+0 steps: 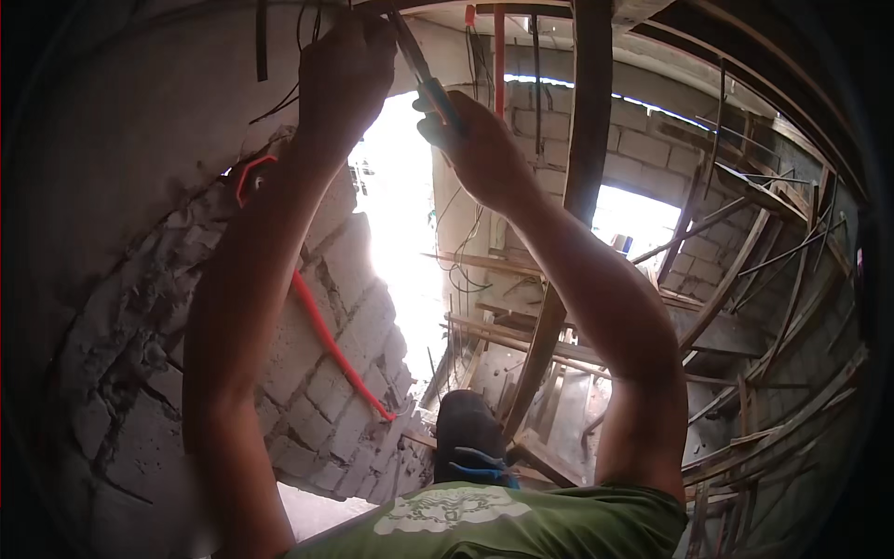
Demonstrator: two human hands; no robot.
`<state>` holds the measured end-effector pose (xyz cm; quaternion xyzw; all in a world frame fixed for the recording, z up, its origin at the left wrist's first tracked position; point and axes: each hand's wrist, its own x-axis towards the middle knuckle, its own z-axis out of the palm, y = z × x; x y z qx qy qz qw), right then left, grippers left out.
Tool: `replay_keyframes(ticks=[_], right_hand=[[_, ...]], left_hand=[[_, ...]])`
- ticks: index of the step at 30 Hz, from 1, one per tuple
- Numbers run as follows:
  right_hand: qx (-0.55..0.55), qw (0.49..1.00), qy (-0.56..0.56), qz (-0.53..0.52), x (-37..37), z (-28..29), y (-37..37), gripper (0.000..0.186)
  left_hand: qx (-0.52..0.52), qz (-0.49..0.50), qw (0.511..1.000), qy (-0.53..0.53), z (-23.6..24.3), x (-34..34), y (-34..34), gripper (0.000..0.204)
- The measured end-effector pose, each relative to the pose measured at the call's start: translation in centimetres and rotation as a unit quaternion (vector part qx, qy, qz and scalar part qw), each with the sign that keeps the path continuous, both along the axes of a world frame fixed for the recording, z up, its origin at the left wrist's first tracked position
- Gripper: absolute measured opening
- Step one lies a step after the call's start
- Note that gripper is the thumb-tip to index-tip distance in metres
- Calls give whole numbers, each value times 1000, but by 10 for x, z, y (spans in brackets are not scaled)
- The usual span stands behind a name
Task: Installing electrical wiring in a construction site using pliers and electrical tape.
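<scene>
Both my arms reach overhead to the top of the view. My right hand [475, 149] is wrapped round the handle of what looks like a screwdriver [434, 91], with a blue-grey grip and a long narrow metal shank. The shank points up and left, and its tip is lost at the upper edge beside my left hand. My left hand [346, 70] is closed, fingers bunched high against the dark overhead edge; what they grip is hidden. Thin dark wires [279, 107] hang just left of that hand.
An orange octagonal box [251, 177] and orange flexible conduit [326, 335] run along the broken block wall [326, 401]. A wooden post [587, 112] stands right of my hands. Scaffold timbers [773, 270] crowd the right. Blue-handled pliers [480, 468] show at my waist.
</scene>
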<state>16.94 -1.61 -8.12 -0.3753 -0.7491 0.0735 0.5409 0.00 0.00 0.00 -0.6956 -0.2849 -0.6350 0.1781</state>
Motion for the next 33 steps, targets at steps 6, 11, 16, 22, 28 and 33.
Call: replay_keyframes(ticks=[6, 11, 16, 22, 28, 33], right_hand=[[105, 992, -38, -64, 4, 13, 11, 43], [81, 990, -24, -111, 4, 16, 9, 48], [-22, 992, -58, -106, 2, 23, 9, 52], [69, 980, -129, -136, 3, 10, 44, 48], [103, 972, -74, -199, 9, 20, 32, 36], [193, 956, -130, -180, 4, 9, 42, 37]], left_hand=[[19, 59, 996, 65, 0, -1, 3, 27], [28, 115, 990, 78, 0, 3, 3, 24], [68, 123, 985, 105, -4, 1, 12, 22], [70, 57, 990, 107, -9, 6, 6, 20], [86, 132, 979, 128, -12, 4, 7, 19], [128, 63, 985, 99, -11, 3, 19, 18]])
